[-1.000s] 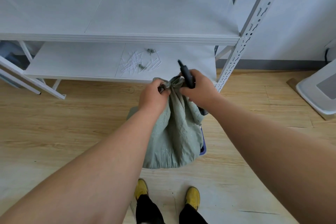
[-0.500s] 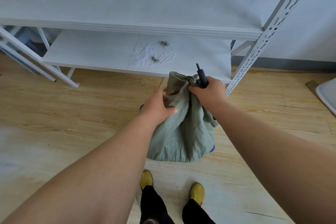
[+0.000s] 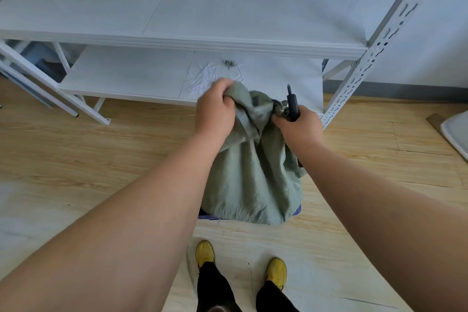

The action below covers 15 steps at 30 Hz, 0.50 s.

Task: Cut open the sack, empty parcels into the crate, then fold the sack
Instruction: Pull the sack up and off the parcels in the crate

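Over crate (image 3: 297,210): left hand (image 3: 215,111) grips sack (image 3: 253,172) mouth, right hand (image 3: 300,125) pinches mouth plus cutter (image 3: 292,104); blade near fingers, slip risk.

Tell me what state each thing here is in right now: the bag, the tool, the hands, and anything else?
sack: upright on the floor, top bunched, mouth being pulled apart by both hands.
left hand: grips the sack's top edge.
right hand: holds the cutter and pinches the sack's top.
cutter: dark, pointing up from the fist.
crate: blue, mostly hidden under the sack.
shelf: white, bearing scraps.
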### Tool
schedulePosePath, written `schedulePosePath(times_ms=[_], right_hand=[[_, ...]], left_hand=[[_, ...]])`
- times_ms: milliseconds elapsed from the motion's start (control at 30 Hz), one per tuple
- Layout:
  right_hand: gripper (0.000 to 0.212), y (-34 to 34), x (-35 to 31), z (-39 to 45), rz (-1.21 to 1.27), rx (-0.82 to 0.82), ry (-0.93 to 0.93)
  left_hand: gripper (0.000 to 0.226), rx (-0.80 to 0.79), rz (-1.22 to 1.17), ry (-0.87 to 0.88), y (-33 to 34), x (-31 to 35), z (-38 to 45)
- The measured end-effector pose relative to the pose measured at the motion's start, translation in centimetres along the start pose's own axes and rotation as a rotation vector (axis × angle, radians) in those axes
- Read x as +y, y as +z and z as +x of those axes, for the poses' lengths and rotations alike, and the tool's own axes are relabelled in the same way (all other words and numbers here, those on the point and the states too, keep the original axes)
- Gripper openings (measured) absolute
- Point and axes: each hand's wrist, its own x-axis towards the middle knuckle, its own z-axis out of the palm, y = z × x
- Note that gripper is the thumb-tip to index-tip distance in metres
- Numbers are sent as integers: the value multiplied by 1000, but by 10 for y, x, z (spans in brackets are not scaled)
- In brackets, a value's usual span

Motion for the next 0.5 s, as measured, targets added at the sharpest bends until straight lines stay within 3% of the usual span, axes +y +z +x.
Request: schedulePosePath(times_ms=[67, 200, 300, 367, 433, 500], right_hand=[[29, -1, -1, 2, -5, -8, 3], [29, -4, -1, 4, 25, -11, -5], [31, -4, 1, 5, 9, -3, -20], [35, -5, 1, 7, -39, 18, -36], [31, -6, 1, 8, -22, 26, -29], [18, -8, 0, 8, 52, 7, -4]], left_hand=[[38, -168, 96, -17, 7, -5, -8], [32, 179, -69, 31, 0, 5, -4], [39, 48, 140, -32, 1, 2, -9], [62, 1, 290, -1, 4, -2, -17], [83, -97, 323, 137, 11, 4, -27], [89, -323, 246, 162, 23, 12, -36]])
